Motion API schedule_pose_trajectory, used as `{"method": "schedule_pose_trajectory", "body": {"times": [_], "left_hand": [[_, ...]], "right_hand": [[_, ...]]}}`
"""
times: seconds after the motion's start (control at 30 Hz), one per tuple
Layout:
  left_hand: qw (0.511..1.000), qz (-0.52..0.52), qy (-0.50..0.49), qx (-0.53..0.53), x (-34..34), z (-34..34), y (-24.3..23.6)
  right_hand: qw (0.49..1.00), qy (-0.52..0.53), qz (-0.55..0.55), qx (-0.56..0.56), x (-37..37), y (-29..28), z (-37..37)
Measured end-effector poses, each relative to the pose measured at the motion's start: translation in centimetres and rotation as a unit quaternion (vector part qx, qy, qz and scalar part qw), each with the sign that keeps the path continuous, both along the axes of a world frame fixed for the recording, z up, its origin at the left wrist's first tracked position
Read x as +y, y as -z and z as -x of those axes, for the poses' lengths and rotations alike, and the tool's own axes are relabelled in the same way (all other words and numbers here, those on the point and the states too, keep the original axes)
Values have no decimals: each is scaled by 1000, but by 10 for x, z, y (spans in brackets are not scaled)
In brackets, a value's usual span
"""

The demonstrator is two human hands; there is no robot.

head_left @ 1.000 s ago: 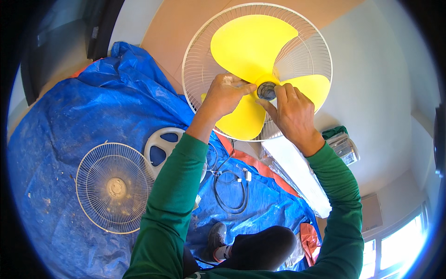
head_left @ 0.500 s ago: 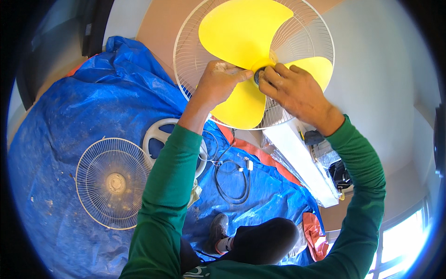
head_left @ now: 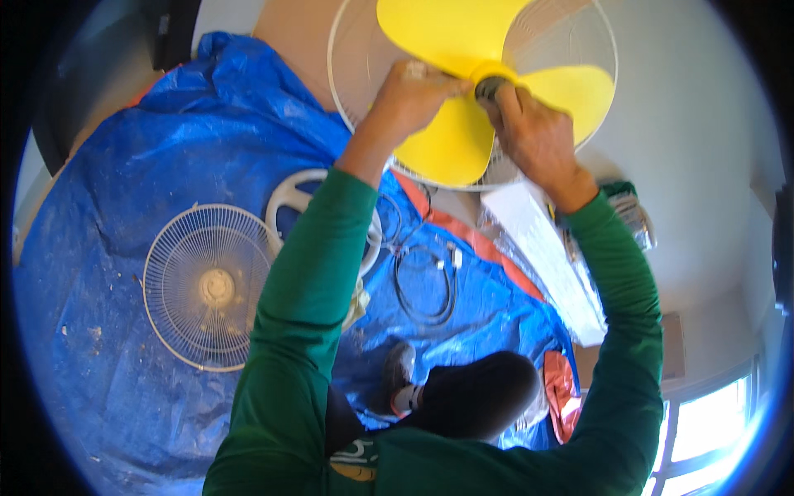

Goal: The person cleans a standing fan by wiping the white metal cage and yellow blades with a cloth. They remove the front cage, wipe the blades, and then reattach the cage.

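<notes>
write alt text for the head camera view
Both hands work at the hub of a yellow fan blade set in a white rear grille: left hand on the blade, right hand at the hub cap. A loose grille lies on a blue tarp.

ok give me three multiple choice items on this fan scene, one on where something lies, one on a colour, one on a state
1. Where does the loose wire fan guard lie?
A. on the blue tarp
B. on the white board
C. on the person's lap

2. What colour are the fan blades?
A. red
B. yellow
C. grey

3. What does the right hand do?
A. hangs free
B. rests on the tarp
C. has its fingers at the dark hub cap

Answers: 1 A, the guard lies flat on the tarp left of the green sleeve. 2 B, the blades are bright yellow. 3 C, the fingertips meet the cap while the left hand steadies a blade.
</notes>
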State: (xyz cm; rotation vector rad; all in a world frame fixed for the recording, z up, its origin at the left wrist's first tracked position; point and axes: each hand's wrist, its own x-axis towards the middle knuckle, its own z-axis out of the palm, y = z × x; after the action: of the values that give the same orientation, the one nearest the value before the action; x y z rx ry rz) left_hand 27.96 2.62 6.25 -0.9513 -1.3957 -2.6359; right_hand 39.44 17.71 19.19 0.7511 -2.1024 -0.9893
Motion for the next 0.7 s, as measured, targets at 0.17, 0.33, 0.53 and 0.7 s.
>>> {"method": "schedule_pose_trajectory", "body": {"times": [0.17, 0.33, 0.53, 0.7], "left_hand": [[1000, -16, -10, 12, 3, 4, 3], [993, -76, 88, 37, 8, 18, 6], [992, -111, -61, 28, 12, -1, -3], [995, -88, -55, 6, 16, 3, 2]], "right_hand": [[988, -3, -134, -77, -11, -29, -5], [948, -26, -219, -229, -12, -76, -8], [979, 45, -177, -93, 23, -54, 17], [973, 203, -78, -72, 17, -18, 24]]}}
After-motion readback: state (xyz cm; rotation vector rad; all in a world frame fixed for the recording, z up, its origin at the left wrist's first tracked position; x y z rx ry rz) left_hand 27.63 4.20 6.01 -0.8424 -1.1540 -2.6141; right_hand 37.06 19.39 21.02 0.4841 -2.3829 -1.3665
